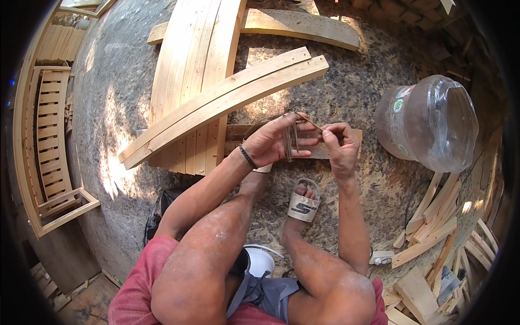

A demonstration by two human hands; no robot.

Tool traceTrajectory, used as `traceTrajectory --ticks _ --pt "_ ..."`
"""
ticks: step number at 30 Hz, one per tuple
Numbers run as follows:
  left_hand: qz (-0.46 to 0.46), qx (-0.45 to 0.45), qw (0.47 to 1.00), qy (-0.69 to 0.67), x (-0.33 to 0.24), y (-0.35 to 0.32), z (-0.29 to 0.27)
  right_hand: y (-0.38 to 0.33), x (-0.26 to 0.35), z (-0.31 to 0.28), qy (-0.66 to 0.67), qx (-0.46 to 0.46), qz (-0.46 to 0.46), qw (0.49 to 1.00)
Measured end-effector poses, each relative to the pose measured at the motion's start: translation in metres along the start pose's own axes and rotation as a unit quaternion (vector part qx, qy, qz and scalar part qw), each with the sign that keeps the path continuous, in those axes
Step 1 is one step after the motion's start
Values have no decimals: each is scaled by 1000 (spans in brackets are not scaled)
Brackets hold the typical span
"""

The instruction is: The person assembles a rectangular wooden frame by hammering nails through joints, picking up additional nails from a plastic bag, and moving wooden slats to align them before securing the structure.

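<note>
The person's bare knees (200, 271) fill the lower centre of the frame, above red shorts (138, 295), with a white bucket rim (260, 260) visible between the legs. One foot in a white sandal (303, 205) rests on the rough ground (346, 92) at the centre of the frame. Above the knees, at the frame centre, both hands meet. The left hand (268, 143), which wears a dark wristband (248, 157), is closed around a bundle of thin nails (291, 140) held upright, with the fingers wrapped over its upper part. The right hand (338, 143) is just beside it, with thumb and forefinger pinched on a single thin nail (310, 122) that slants up toward the top of the bundle. Under the hands lies a short flat board (319, 146), partly hidden. Two long curved wooden slats (227, 103) lie side by side and run from the centre left up toward the upper centre, resting across a stack of pale curved planks (189, 59) in the upper centre. A further plank (303, 27) lies at the top of the frame. A large clear plastic jug (433, 124) lies on its side at the centre right. Loose wood offcuts (433, 222) are heaped at the lower right. A slatted wooden frame (49, 146) stands along the left edge.
</note>
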State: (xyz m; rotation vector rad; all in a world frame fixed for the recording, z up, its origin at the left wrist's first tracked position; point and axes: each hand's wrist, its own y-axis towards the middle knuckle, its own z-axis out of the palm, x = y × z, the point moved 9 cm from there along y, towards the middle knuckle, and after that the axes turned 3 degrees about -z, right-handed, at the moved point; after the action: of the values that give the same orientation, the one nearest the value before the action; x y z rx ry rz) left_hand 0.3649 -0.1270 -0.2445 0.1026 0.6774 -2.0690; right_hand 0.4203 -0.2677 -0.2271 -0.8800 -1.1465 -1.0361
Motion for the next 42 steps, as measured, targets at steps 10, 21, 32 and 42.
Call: traceTrajectory --ticks 10,21,32,42 --pt "40 -151 976 154 0 -1 -36 -3 -4 30 -262 154 79 949" --pt "5 -187 969 161 7 -8 -76 60 12 32 -325 183 62 926" --pt "-23 -135 989 63 9 -13 -61 158 66 17 -344 -32 -232 909" --pt "-4 -84 996 22 -2 -18 -47 162 48 21 -315 -48 -298 900"
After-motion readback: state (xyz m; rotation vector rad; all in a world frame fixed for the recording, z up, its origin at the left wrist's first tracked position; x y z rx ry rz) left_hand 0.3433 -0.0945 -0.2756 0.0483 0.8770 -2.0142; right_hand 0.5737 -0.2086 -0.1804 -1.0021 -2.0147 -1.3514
